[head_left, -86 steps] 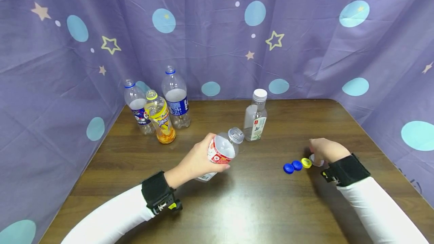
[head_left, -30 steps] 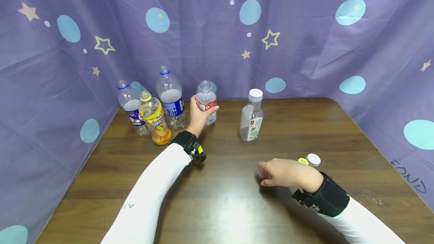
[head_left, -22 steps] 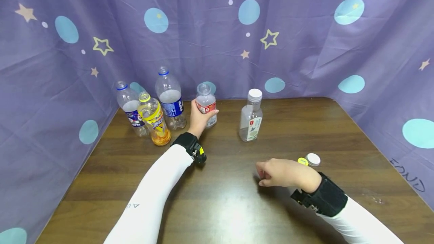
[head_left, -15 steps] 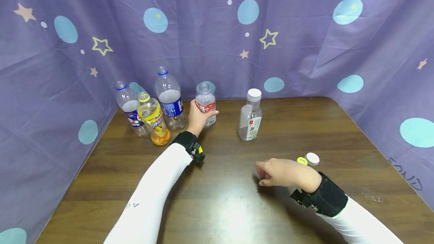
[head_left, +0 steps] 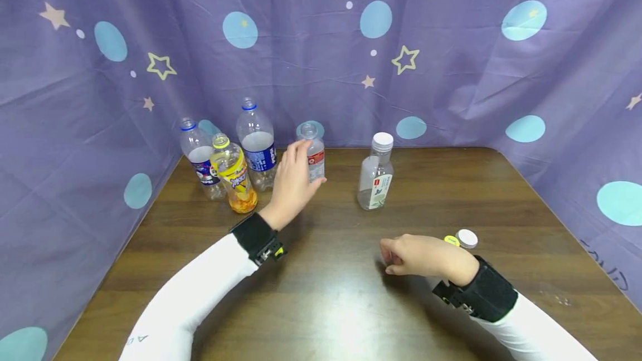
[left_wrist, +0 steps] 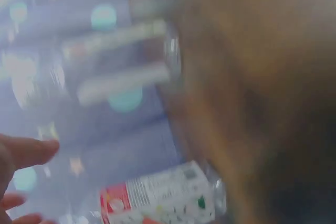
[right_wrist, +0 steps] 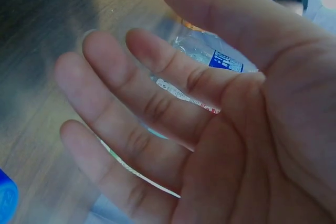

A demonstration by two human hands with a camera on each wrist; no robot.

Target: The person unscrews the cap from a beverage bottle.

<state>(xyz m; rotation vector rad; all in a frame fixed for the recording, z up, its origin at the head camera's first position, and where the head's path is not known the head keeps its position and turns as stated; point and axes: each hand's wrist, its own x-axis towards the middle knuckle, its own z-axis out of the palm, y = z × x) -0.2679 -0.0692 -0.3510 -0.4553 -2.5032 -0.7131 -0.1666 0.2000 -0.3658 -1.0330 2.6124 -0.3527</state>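
My left hand [head_left: 292, 183] is off the clear bottle with a red and white label [head_left: 316, 159], its fingers spread just in front of it. That uncapped bottle stands upright at the back of the table, and its label also shows at the bottom of the blurred left wrist view. Over the middle right of the table, my right hand [head_left: 426, 258] hangs with loosely bent fingers. In the right wrist view its palm [right_wrist: 210, 145] shows nothing held. Behind it lie a yellow cap [head_left: 452, 240] and a white cap [head_left: 467, 238]; a blue cap [right_wrist: 6, 198] shows in the right wrist view.
Two uncapped Pepsi bottles [head_left: 261, 159] [head_left: 204, 171] and a yellow-labelled bottle [head_left: 236, 180] with orange at its base stand at the back left. A square clear bottle with a white cap [head_left: 376, 183] stands right of centre. A purple curtain [head_left: 451, 71] hangs behind the table.
My left hand carried the red-labelled bottle to the back beside the Pepsi bottle, then let go and drew back. My right hand left the caps, moved left, and has since stayed still.
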